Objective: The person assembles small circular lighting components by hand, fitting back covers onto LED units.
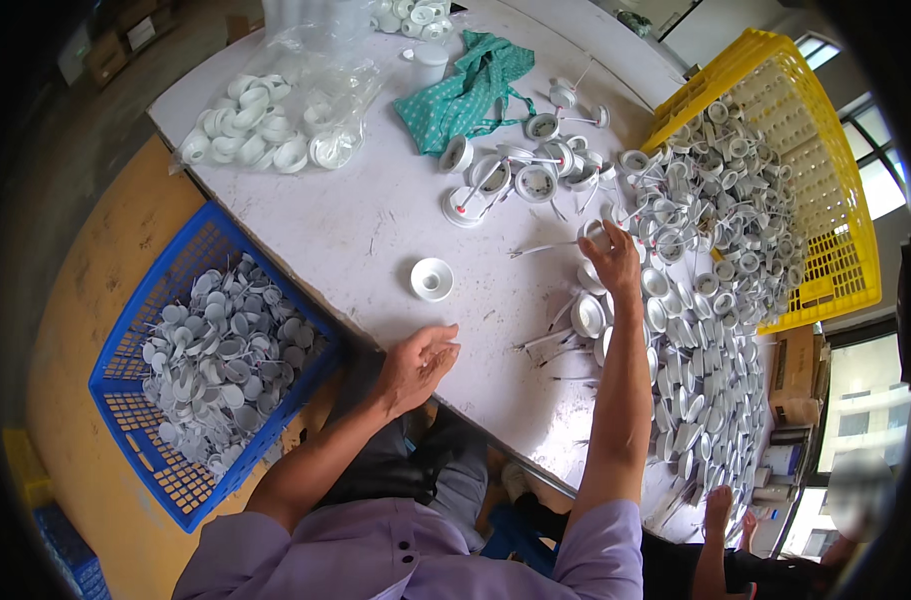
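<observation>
Head view: a person sits at a pale table (375,230), both forearms coming in from the lower edge
Right hand (613,260): stretched out toward the table's right side, resting on the near rim of a heap of white caps with thin stems (705,250); its fingers (597,240) look closed round one cap at the heap's edge, though the grip itself is too small to tell for sure
Left hand (415,365): lies at the table's near edge, palm up, fingers (443,345) loosely curled and close together; whether it holds anything I cannot tell
Step in hand: judging by the reach, a cap is being picked from the heap while the left hand waits
Next move calls for: a clean lift of one piece, since stems in the heap cross each other and could drag neighbours along
Lone cup (431,279): small white round piece, standing by itself mid-table, between the two hands and apart from both
Blue crate (125,330): off the table's left edge, on the floor, partly filled with white caps
Yellow crate (835,200): tipped on its side at the table's right edge, the heap spilling out of it
Far side: clear bag of white rings (275,125) near the far left corner, green cloth (470,90) beside it
Hard to make out: dark rim of the picture hides the surroundings; another person's forearm (713,545) shows at lower right, cut off by the frame; stem ends blurred
</observation>
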The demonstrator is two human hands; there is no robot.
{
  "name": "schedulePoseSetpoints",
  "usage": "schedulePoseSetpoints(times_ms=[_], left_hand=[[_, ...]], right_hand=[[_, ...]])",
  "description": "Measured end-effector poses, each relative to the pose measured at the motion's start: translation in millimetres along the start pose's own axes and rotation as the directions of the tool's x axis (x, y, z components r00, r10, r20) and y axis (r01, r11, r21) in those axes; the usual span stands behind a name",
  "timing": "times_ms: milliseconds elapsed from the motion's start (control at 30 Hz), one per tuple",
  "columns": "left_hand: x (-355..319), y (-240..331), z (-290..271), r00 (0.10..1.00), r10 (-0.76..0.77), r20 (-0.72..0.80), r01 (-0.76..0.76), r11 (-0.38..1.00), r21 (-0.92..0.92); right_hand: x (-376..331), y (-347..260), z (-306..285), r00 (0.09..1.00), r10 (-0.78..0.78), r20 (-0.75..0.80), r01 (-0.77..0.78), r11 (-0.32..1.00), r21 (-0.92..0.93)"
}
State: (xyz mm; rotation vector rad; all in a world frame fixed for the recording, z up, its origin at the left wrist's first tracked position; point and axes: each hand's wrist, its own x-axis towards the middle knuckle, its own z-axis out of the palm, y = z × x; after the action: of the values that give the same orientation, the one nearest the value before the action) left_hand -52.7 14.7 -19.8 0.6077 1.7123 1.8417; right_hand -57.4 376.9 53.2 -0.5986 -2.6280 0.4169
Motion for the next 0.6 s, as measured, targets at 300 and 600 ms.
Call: schedulePoseSetpoints(times_ms=[300,600], left_hand=[[-0.3,5.2,-8.8,0.998,-0.008,0.057,0.009,1.0,-0.027],[-2.6,8.9,-7.6,0.996,-0.012,0.084,0.017,0.998,-0.067]], right_hand=[[35.6,61.0,-4.7,0.924,0.249,0.29,-0.2,0.962,-0.188],[89.5,127.4,24.6,0.895,0.446,-0.008,-0.442,0.884,-0.152]])
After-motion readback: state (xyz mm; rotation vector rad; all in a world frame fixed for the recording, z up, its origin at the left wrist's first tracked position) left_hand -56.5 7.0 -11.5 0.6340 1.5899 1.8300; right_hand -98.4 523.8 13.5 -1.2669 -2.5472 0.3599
